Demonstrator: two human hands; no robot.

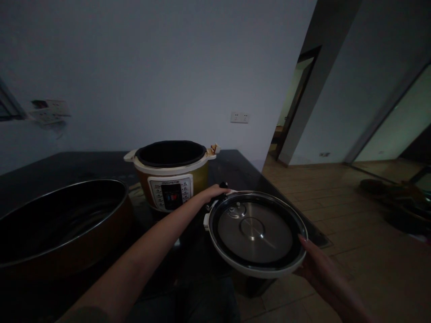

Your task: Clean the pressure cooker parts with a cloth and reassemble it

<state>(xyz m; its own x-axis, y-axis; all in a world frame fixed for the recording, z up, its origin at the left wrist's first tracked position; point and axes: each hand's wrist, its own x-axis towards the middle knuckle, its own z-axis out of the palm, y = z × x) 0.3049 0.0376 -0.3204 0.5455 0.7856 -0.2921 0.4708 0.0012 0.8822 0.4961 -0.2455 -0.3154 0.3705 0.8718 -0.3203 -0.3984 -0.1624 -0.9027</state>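
A large, round, deep pan with a brown outer wall [112, 231], black inside and silvery at the rim, stood upright on the left part of a dark, glossy bench [232, 168]. Behind the bench rose a plain, pale bluish-grey wall [161, 67]. A white rectangular double socket plate [239, 117] was set in it above the bench's right part, and a cluster of white socket plates [52, 111] sat farther left. To the right, a doorway with a dark frame [301, 94] opened beyond the wall's edge. A brown plank-patterned floor [296, 184] spread below, and dark, blurred objects [400, 193], too dim to identify, lay at the far right.
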